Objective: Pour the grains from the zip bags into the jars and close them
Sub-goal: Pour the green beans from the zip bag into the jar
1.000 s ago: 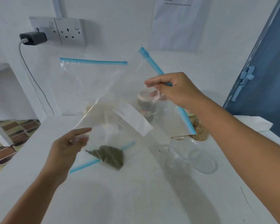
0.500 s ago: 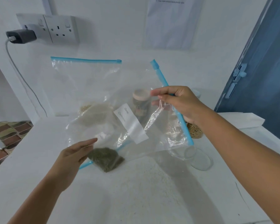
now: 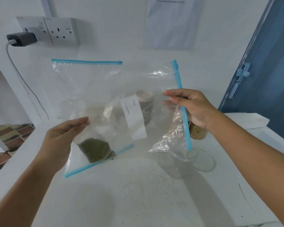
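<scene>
I hold a clear zip bag (image 3: 138,82) with a white label over the counter. My right hand (image 3: 193,108) pinches its blue zip strip (image 3: 179,82), whose lower end hangs just above an open empty glass jar (image 3: 182,158). My left hand (image 3: 62,141) holds the bag's lower left side between thumb and fingers, beside the green grains (image 3: 95,149) gathered in the low corner. The jar's clear lid (image 3: 204,163) lies flat next to it. Behind my right hand stands a jar of tan grains (image 3: 198,133).
A second zip bag (image 3: 82,82) with pale grains leans on the wall behind. A jar with a beige lid (image 3: 143,97) shows through the held bag. Wall socket with charger (image 3: 21,39) at upper left, blue door (image 3: 269,79) on the right, counter edge and tiled floor (image 3: 5,141) at left.
The bag has come lower and its zip end now hangs over the open jar. My right hand moved down and right; my left hand stays at the grain corner.
</scene>
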